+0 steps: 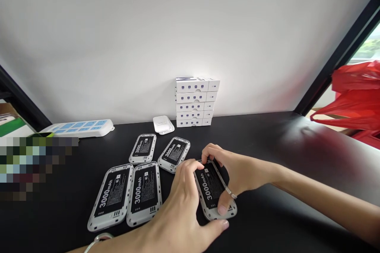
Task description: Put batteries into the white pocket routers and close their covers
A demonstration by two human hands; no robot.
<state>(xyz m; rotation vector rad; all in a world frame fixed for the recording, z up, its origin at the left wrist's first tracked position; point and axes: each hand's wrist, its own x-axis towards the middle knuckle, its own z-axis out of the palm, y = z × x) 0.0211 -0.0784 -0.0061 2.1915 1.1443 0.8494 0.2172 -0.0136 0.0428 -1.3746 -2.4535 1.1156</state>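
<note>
- Battery marked 3000mAh sits on the black table.
- Stack of white boxes stands far back.
- Left hand and right hand both grip the battery.
- Four more batteries lie close by.

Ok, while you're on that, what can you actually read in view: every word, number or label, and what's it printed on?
"3000mAh" on the black label of the battery pack between the left hand and right hand.
"3000mAh" on each of the four other battery packs.
Fine print on all those labels: too small to read.
Stacked white boxes: small marks, too small to read.
</note>
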